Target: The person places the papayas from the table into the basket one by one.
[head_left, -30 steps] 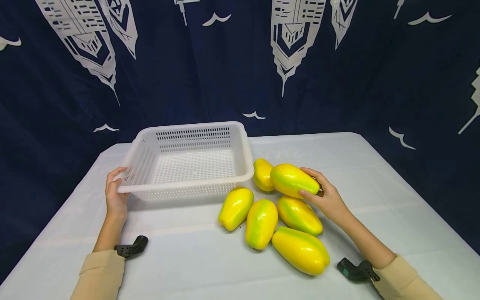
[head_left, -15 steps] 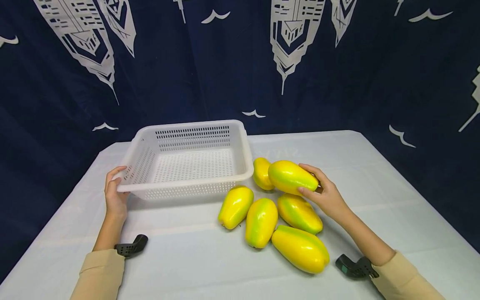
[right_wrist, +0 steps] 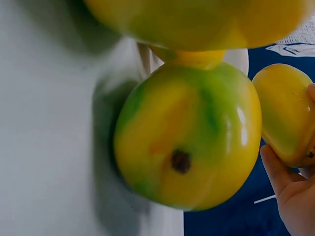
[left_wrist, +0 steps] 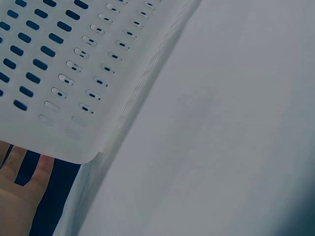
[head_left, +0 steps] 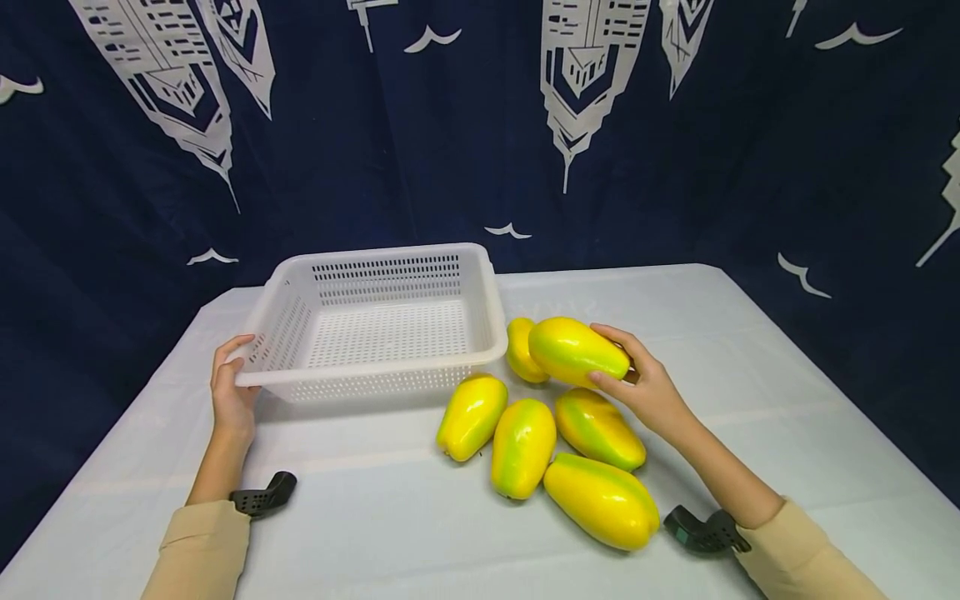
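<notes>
In the head view my left hand grips the front left corner of a white perforated plastic basket, thumb at the rim. The left wrist view shows some of its fingers at the edge of the basket wall. My right hand holds a yellow-green papaya by its right end, thumb on the near side and fingers behind. This papaya overlaps another papaya beside the basket. Under it lies a third papaya, whose dark-spotted end fills the right wrist view.
Several more papayas lie on the white-covered table, one near the basket's front right corner, one beside it and one nearest me. A dark blue curtain with white prints hangs behind the table.
My right hand has moved slightly left and away from me with the papaya, toward the basket. The left hand and the basket have stayed in place.
</notes>
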`<state>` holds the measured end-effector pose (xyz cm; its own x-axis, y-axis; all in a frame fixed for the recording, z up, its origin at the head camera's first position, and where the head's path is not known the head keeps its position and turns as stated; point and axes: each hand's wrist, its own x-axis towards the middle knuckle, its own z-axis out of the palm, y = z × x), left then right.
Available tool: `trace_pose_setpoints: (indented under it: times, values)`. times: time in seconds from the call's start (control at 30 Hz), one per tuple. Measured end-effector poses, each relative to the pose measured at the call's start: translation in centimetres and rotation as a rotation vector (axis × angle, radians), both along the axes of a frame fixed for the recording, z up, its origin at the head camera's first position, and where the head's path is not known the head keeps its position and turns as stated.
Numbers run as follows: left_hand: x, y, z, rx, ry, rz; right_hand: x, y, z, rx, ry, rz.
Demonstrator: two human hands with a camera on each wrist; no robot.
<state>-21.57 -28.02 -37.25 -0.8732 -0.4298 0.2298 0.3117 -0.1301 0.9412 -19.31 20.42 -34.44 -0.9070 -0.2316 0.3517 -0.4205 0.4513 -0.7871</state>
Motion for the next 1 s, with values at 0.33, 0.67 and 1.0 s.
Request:
trace_pose_setpoints:
  times: [0.33,0.67,1.0]
  values:
    - [0.0,0.1,0.1,0.02,0.013,-0.018,-0.1,-0.6,0.6,-0.018,-0.002,0.008]
    - [0.0,0.1,0.2,-0.006,0.001,-0.007,-0.1,-0.8,1.2,0.01,0.003,0.01]
    - [0.0,0.1,0.0,0.01,0.011,-0.018,-0.1,-0.9,1.9,0.031,0.011,0.015]
